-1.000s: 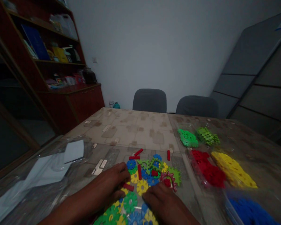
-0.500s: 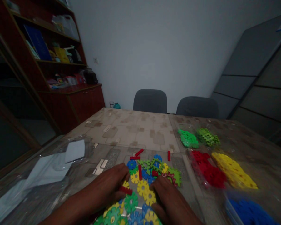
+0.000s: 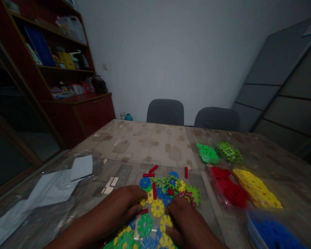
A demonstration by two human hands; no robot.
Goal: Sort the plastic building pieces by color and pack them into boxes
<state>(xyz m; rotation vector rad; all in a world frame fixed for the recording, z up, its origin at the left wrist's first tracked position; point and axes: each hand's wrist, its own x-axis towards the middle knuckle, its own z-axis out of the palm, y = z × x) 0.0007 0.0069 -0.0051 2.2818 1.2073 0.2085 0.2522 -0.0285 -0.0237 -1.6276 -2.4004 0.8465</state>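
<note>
My left hand (image 3: 128, 202) comes in from the lower left, fingers and thumb curled around the edge of a yellow notched disc (image 3: 142, 203). Below its fingertips lies a short red plastic strip (image 3: 144, 211). On the other side my right hand (image 3: 184, 218) has its bent fingers and thumb against another yellow notched disc (image 3: 166, 223). Between the hands are a yellow flower-like disc (image 3: 157, 208) and a green notched disc (image 3: 144, 224). More mixed discs are heaped at the bottom edge, partly cut off. Blue discs (image 3: 145, 182) and green toothed square pieces (image 3: 193, 194) spread out beyond the fingertips.
To the right stand clear trays with green pieces (image 3: 208, 154), light green pieces (image 3: 229, 152), red pieces (image 3: 230, 188), yellow pieces (image 3: 257, 188) and blue pieces (image 3: 276, 231). Clear lids and white paper (image 3: 82, 167) lie left. Two grey chairs (image 3: 165, 111) stand behind the table.
My left hand has moved slightly right and inward, with the yellow disc and red strip shifting alongside it. My right hand stays almost in place, by the yellow discs.
</note>
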